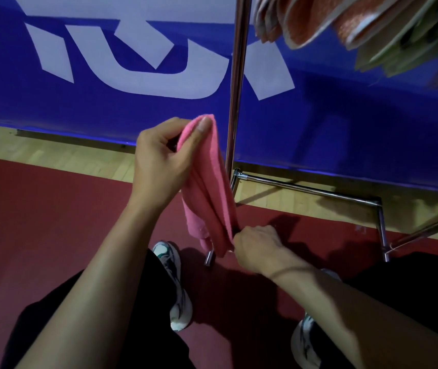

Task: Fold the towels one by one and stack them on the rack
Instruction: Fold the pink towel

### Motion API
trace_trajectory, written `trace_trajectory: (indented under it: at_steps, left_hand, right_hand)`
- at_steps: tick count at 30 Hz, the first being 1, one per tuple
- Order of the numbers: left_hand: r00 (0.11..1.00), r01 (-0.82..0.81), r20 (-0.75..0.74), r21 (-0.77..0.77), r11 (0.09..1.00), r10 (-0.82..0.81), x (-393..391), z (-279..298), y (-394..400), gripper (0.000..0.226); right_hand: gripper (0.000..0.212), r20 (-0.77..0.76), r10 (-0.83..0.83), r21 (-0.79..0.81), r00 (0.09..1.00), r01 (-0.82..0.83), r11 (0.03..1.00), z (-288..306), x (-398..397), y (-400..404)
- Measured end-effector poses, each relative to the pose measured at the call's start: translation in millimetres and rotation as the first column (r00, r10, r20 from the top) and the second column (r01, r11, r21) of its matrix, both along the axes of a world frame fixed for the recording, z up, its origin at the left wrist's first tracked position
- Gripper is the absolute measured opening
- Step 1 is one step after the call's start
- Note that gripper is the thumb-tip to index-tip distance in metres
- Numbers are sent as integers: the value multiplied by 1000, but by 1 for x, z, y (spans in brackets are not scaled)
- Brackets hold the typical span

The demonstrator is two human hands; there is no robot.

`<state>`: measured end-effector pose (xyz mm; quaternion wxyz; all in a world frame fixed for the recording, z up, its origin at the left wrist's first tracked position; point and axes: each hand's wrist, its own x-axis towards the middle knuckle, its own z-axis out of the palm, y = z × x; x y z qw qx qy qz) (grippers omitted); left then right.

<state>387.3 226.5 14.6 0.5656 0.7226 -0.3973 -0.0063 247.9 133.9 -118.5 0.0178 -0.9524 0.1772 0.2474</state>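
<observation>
Right, status below.

Pink towel (213, 187): held up in the air in front of the person, hanging in a long narrow fold beside the rack's upright pole (235, 86), above the red floor mat (52, 209). Not on the rack yet.

Left hand (162, 166): pinches the top end of the pink towel, thumb (199, 131) laid along the upper edge, other fingers curled behind the cloth.

Right hand (256, 246): clenched round the towel's bottom end, pulling the strip taut downward by the look of it.

Handling: soft terry, light, limp. No stiffness, so it sags wherever it isn't held. Not slippery, not fragile. Edges will drift out of line unless kept under tension.

Where to grip: judging from this, the two ends or corners, as now. To halve it, bring the bottom end up to the top and pinch both together.

Stacked towels (345, 25): orange, green and pale ones hang over the rack top right, blurred; count not clear.

Rack base (311, 189): chrome tubes on the wood floor (60, 153) and mat.

Writing: big white characters on the blue banner (132, 110) behind, cropped at the top. I can't read them reliably. No brand or label readable on the towel.

Other: white trainers (175, 283) and black trousers at the bottom of the view.
</observation>
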Motion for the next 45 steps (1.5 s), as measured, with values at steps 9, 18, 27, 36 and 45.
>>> trace_trajectory:
  at_steps: [9, 18, 27, 36, 45]
  left_hand:
    - [983, -154, -99, 5, 988, 153, 30, -5, 14, 54]
    - [895, -337, -303, 17, 941, 327, 68, -20, 40, 55]
    - [884, -228, -383, 150, 962, 269, 66, -16, 42, 43]
    - [841, 528, -391, 448, 721, -373, -25, -27, -12, 43]
    - [734, 672, -456, 383, 634, -503, -34, -28, -23, 29]
  right_hand:
    - [30, 133, -45, 5, 990, 45, 999, 7, 0, -32]
    - [30, 401, -48, 72, 915, 21, 997, 33, -17, -87]
    - [18, 765, -118, 271, 634, -151, 951, 66, -43, -111]
    - [18, 806, -140, 350, 575, -272, 896, 84, -38, -86]
    - [50, 735, -275, 466, 620, -166, 869, 85, -36, -95]
